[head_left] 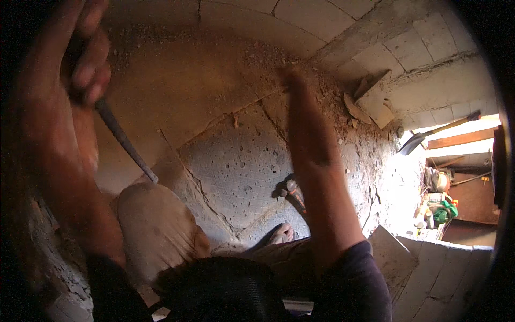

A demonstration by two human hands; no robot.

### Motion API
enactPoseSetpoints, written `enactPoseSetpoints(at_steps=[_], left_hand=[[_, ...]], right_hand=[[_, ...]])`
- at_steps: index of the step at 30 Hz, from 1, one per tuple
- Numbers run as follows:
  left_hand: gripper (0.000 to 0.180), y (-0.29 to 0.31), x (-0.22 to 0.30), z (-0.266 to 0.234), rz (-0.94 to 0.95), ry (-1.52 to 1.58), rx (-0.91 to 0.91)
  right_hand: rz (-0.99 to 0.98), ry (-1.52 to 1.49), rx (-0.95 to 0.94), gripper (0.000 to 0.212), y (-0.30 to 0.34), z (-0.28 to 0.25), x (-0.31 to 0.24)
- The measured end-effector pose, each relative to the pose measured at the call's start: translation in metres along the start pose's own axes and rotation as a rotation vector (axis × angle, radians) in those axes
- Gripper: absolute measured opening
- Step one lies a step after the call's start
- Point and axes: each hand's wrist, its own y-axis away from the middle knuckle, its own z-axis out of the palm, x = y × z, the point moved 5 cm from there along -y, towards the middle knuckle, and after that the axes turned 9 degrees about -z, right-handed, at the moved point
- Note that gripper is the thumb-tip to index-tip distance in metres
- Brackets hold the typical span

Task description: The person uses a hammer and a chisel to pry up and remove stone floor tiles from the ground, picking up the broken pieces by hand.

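My left hand (pixel 88 70) is raised at the upper left, its fingers closed round a dark metal chisel (pixel 126 140). The bar slants down to the right and its tip shows just above my trousered knee (pixel 155 225). The chisel's upper end is hidden in my grip. Over the floor slab, my right hand (pixel 308 121) reaches forward, seen nearly edge-on and blurred. Its fingers look stretched out, and no object shows in them. Just left of my right forearm a hammer (pixel 292 189) lies on the floor, its handle partly covered by the arm.
A pitted grey slab (pixel 236 161) with cracked edges lies before me. Rubble and broken tile pieces (pixel 375 102) gather by the tiled wall (pixel 429 43). At the right, a shovel (pixel 440 131) leans near a bright opening, with bags (pixel 437 209) beyond. My bare foot (pixel 281 233) rests below the hammer.
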Motion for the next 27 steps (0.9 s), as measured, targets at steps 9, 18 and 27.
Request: enactPoseSetpoints(at_steps=[9, 18, 27], left_hand=[[0.028, 0.006, -0.009, 0.002, -0.152, -0.084, 0.192], [0.041, 0.021, 0.011, 0.021, -0.268, -0.164, 0.331], [0.046, 0.024, 0.025, 0.036, -0.307, -0.240, 0.346]], right_hand=[[0.332, -0.683, 0.379, 0.044, -0.038, 0.148, 0.045], [0.318, -0.897, 0.454, 0.043, -0.034, 0.154, 0.048], [0.141, -1.158, 0.414, 0.042, -0.064, 0.118, -0.003]])
